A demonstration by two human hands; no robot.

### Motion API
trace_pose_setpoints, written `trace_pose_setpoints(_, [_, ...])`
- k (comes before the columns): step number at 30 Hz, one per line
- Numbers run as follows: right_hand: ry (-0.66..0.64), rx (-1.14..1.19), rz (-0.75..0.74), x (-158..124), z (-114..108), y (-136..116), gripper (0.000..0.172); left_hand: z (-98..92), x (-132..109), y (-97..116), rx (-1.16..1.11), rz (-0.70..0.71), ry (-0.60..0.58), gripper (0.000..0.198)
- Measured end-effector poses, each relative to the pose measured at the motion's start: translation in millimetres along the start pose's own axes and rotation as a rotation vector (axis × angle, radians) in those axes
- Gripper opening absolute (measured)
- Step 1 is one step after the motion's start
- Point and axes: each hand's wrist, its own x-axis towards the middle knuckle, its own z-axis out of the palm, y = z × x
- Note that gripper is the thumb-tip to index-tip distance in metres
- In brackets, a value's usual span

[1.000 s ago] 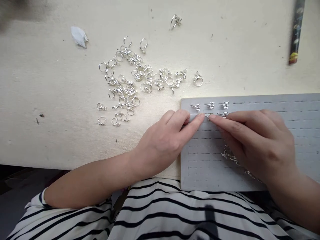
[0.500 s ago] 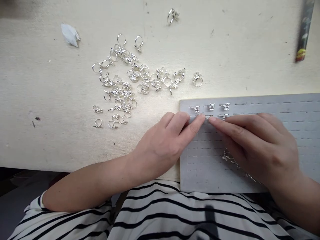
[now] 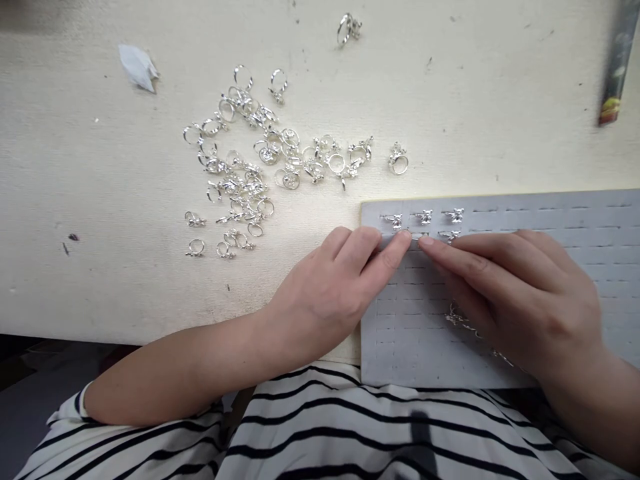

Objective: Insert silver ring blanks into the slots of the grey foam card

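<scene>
My left hand (image 3: 325, 283) and my right hand (image 3: 515, 300) rest on a grey foam ring pad (image 3: 550, 213), their fingertips almost meeting in its second row. Between them sits a small silver ring (image 3: 421, 235), partly hidden, and I cannot tell whether either hand grips it. Several silver rings (image 3: 425, 216) stand in the top row. More rings (image 3: 463, 320) lie tangled on the pad, partly under my right hand. A loose heap of silver rings (image 3: 245, 167) covers the table to the left.
The pale, scuffed table top (image 3: 100, 167) carries a white paper scrap (image 3: 137, 67), a lone ring (image 3: 349, 29) and a blurred patterned strip (image 3: 619, 73) at the top right. My striped shirt (image 3: 350, 433) fills the bottom of the view.
The whole view has shifted slightly, with the heap and pad sitting a little further left or lower. My fingertips stay at the same slot, and no ring has visibly moved.
</scene>
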Motion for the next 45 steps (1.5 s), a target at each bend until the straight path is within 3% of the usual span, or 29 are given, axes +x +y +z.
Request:
trace_pose_setpoints(18, [-0.033, -0.022, 0.042, -3.3, 1.1, 0.8, 0.039, 3.4, -1.0, -0.6, -0.007, 0.005, -0.002, 0.048])
trace_pose_setpoints(26, [0.095, -0.071, -0.021, -2.8, 12.8, 4.1, 0.032, 14.6, 2.0, -6.7, -0.135, -0.107, -0.107, 0.045])
trace_pose_setpoints(34, [0.152, -0.200, -0.120, -2.9, 19.5, 8.0, 0.026, 20.7, 8.2, -10.8, -0.064, -0.080, -0.068, 0.042])
trace_pose_setpoints(41, [0.211, -0.307, -0.163, -2.9, 22.1, 11.7, 0.025, 5.0, 16.3, -22.8, -0.062, -0.039, 0.044, 0.031])
trace_pose_setpoints(45, [0.264, -0.300, -0.102, -3.4, 20.4, 11.4, 0.021, -9.5, 20.9, -42.2, -0.018, -0.179, 0.315, 0.026])
